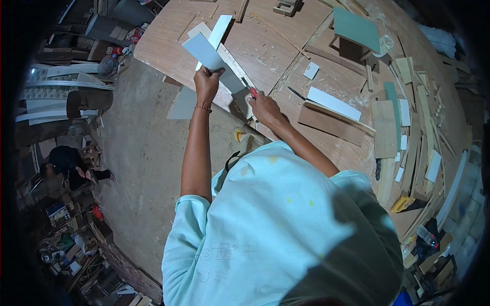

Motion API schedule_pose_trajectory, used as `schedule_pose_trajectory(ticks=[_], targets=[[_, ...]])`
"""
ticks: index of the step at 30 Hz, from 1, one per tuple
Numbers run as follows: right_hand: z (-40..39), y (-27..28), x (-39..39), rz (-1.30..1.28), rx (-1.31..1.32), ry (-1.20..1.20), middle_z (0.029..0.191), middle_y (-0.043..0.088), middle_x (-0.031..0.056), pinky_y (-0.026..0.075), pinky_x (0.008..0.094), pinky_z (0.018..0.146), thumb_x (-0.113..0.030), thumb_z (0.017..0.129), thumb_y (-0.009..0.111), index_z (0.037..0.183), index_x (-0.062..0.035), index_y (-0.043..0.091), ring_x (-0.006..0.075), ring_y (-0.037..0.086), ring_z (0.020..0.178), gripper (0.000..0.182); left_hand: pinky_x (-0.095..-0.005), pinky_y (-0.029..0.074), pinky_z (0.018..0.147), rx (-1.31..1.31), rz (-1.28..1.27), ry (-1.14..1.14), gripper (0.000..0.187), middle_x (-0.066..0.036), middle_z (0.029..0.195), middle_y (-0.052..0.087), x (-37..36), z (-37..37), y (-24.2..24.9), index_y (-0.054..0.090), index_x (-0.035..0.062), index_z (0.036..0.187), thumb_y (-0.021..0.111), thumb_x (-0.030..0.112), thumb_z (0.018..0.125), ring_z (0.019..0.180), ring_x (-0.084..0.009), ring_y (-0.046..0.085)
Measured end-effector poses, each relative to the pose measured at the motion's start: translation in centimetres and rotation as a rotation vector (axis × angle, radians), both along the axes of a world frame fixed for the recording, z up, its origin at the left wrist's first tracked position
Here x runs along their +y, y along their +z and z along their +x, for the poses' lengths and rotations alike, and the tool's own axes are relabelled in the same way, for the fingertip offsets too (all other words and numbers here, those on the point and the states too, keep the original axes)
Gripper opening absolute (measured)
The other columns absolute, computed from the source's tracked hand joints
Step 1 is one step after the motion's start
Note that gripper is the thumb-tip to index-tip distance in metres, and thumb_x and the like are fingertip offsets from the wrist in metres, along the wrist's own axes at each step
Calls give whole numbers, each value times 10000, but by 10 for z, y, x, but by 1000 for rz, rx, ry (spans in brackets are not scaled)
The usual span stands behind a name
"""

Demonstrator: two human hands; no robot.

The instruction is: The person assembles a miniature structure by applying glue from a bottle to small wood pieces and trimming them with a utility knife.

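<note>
My left hand (pixel 208 84) grips the lower end of a light grey-white panel (pixel 202 50) near the table's edge. My right hand (pixel 265 108) is closed round a red-handled tool (pixel 253 93), whose tip lies against a long board (pixel 234 66) with a pale edge. Another white strip (pixel 220 30) stands out behind the panel. To the right of my right hand, a dark pointed tool (pixel 296 94) lies beside a white strip (pixel 334 103) and a brown board (pixel 331 124).
On the wooden table (pixel 168 30) a green-topped small piece (pixel 356 29) stands at the upper right. Wood strips, offcuts and a yellow-handled saw (pixel 403 203) lie along the right side. A person (pixel 69 166) is low at the far left, near stacked scrap.
</note>
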State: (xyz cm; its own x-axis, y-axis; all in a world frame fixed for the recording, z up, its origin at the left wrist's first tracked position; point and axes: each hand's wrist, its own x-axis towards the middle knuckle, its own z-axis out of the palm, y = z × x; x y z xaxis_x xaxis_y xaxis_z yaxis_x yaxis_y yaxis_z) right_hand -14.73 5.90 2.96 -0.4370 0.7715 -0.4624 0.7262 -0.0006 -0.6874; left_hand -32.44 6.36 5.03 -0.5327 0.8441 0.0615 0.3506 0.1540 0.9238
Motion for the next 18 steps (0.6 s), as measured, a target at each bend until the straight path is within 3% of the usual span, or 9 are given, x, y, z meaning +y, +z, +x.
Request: schedule_pose_trajectory(ticks=[8, 10, 18], targets=[[-5, 20, -1, -14, -14, 2, 949, 528, 263, 388, 453, 788, -329, 823, 403, 1003, 43, 431, 383, 508, 919, 414, -252, 433, 591, 79, 39, 15, 140, -106, 727, 626, -4, 5, -3, 583, -30, 797, 610, 3, 664, 637, -111, 568], [-5, 19, -2, 98, 7, -16, 790, 548, 276, 421, 443, 694, -321, 829, 400, 932, 81, 426, 395, 544, 792, 415, -254, 433, 587, 91, 53, 20, 134, -113, 725, 626, -5, 6, -7, 584, -30, 790, 608, 2, 662, 635, -116, 573], [-7, 24, -6, 107, 7, 5, 805, 548, 278, 419, 442, 711, -314, 831, 394, 947, 79, 422, 392, 542, 811, 411, -258, 432, 561, 171, 23, 58, 117, -131, 714, 621, -11, 18, 2, 592, -27, 769, 600, -7, 655, 603, -135, 583]])
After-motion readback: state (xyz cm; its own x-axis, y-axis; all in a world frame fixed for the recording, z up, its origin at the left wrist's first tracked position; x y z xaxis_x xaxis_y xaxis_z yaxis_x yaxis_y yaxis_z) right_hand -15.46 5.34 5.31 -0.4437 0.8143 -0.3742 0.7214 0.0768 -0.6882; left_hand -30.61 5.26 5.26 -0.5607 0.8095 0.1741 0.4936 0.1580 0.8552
